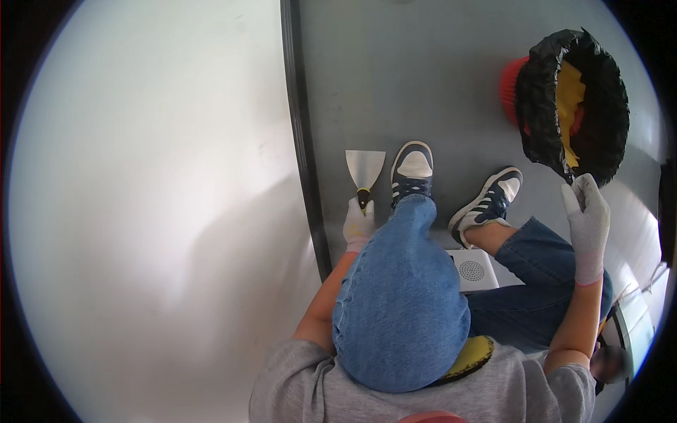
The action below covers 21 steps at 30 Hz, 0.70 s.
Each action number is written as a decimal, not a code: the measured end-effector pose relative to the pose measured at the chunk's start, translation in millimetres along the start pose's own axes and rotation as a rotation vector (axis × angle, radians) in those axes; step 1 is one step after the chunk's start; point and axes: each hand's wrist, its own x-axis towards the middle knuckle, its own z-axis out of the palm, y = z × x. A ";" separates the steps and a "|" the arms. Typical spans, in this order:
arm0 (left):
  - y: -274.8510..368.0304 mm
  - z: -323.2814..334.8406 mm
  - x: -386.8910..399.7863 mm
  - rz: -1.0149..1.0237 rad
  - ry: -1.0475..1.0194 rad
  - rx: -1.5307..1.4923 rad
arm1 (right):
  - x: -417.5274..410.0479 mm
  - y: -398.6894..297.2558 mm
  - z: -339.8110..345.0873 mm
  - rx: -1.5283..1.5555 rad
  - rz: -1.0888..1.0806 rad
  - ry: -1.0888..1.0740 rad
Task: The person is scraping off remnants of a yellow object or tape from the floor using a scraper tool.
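Observation:
My left hand (359, 224), in a pale work glove, is closed around the dark handle of a wide putty knife (366, 166). The metal blade points away from me above the grey floor, beside my shoe. At the right, my gloved right hand (588, 217) pinches the near edge of a black plastic bin liner (540, 100). That liner is folded over the rim of a red waste bin (510, 90). A crumpled yellow piece (568, 100) shows inside it; the bottom of the bin is mostly hidden.
On my left stands a smooth white wall (158, 158) with a black skirting strip (299, 106) along the grey floor (412, 69). My sneakers (413, 169) rest between the wall and the bin. A white box with a round perforated grille (472, 270) lies between my legs.

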 end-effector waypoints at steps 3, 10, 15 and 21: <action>8.4 -0.7 15.2 0.018 -0.024 0.046 | 0.9 0.0 1.7 -0.045 0.015 -0.005; 92.6 -35.4 93.1 0.240 0.163 0.125 | 4.0 -4.6 4.9 -0.074 0.017 -0.001; 164.2 -70.7 163.5 0.372 0.243 0.188 | 5.8 0.8 3.5 -0.079 0.011 -0.001; 177.9 -88.2 165.6 0.390 0.295 0.119 | 4.5 1.2 4.1 -0.046 -0.005 0.021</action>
